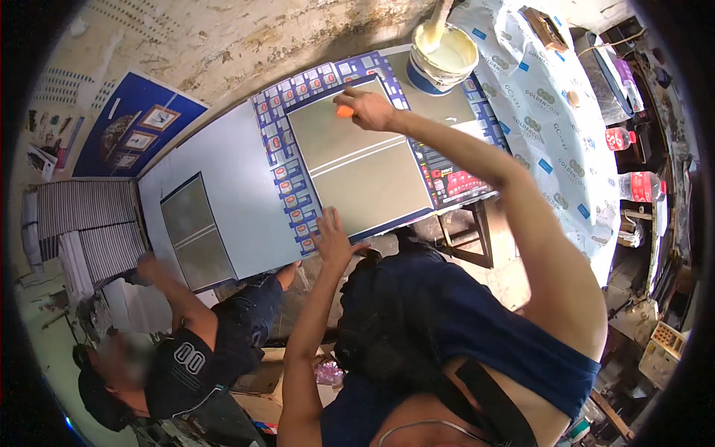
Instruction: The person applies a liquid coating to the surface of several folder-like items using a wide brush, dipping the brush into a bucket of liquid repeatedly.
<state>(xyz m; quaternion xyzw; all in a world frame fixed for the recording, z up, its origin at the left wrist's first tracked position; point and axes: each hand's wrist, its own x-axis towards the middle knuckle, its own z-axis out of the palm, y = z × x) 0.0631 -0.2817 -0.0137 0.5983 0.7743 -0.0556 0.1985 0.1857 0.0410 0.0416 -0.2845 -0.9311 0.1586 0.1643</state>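
In front of me lies a dark-blue-edged cover (377, 173) with two grey-brown boards and narrow white strips between them. My right hand (366, 109) is at its far edge, fingers closed around a small orange object (344, 111); the rest of that object is hidden. At the near left corner, my left hand (332, 237) rests with its fingers spread, touching the edge. Beneath the cover is a printed blue sheet (285, 173) with a repeated pattern.
A similar cover (196, 232) lies left, beside a co-worker (186, 365). Behind stands a bucket (445, 63) of pale paste with a brush (438, 22). Right are printed wrapping (547, 141) and plastic bottles (642, 187). Striped stacks (89, 216) stand far left.
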